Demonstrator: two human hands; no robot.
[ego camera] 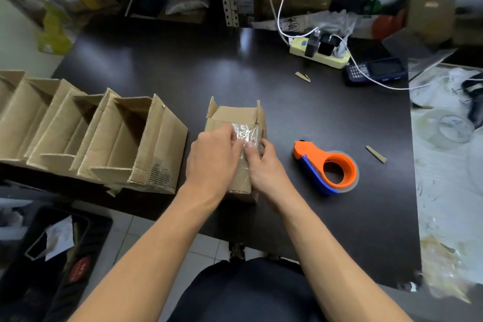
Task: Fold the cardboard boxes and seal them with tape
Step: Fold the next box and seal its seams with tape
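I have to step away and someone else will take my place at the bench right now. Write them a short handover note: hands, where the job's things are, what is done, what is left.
Hands: left hand and right hand both lie on the small box at the table's middle, fingers pressing clear tape onto its closed flaps; neither holds a tool.
Things: tape dispenser, orange and blue, lies on the table right of the box. A row of open boxes stands to the left.
Done: this box is folded and a strip of tape is on its seam.
Left: finish smoothing the tape, then put this box with the row. Whether more flat boxes wait cannot be seen.
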